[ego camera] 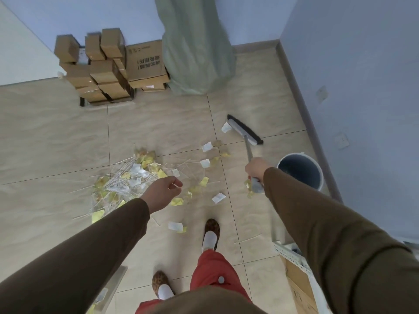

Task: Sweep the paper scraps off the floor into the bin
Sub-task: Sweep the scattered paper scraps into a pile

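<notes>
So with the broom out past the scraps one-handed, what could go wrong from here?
1. Only the right hand grips the broom; a one-handed pull may skip the white scrap by the brush head.
2. The bin stands upright beside the handle, so the stroke could knock it.
3. The pile of scraps and thin strips lies near the left hand, far from the bin; strips may scatter.

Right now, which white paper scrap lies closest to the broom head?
The white scrap touching the broom head's far-left end; the other scraps lie nearer the person.
</notes>
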`<act>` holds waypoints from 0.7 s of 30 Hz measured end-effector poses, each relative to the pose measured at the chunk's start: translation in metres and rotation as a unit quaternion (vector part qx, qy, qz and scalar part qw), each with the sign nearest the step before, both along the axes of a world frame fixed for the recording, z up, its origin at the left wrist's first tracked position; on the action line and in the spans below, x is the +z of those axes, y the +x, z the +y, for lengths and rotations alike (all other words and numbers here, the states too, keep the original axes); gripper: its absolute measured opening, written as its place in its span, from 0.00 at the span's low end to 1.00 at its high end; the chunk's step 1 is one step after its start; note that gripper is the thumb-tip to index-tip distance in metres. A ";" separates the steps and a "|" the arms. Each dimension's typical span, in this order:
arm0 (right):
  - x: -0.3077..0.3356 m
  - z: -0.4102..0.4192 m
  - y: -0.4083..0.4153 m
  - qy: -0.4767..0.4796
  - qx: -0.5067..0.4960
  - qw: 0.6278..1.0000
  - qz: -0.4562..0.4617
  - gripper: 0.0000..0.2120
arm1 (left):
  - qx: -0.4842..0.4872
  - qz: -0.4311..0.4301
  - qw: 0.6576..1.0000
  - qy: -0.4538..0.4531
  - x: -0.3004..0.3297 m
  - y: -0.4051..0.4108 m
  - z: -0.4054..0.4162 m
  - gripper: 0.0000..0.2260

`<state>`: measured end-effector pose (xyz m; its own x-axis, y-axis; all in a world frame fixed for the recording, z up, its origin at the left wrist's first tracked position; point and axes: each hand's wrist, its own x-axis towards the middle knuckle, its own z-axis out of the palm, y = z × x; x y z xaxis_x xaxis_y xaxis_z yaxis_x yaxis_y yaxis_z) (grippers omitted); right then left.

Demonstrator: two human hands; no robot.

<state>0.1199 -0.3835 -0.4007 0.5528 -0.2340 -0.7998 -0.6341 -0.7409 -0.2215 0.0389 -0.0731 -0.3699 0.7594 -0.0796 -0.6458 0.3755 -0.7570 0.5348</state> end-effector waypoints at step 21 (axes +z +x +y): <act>0.068 0.118 -0.336 0.183 -0.110 0.970 -0.120 0.25 | 0.006 -0.012 0.998 -0.057 0.009 -0.171 0.066 0.07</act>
<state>-0.2161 -0.2653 -0.3330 0.7014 -0.0928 -0.7067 -0.6662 -0.4379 -0.6037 -0.1324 -0.0070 -0.3606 0.7755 -0.1432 -0.6148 0.3702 -0.6857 0.6267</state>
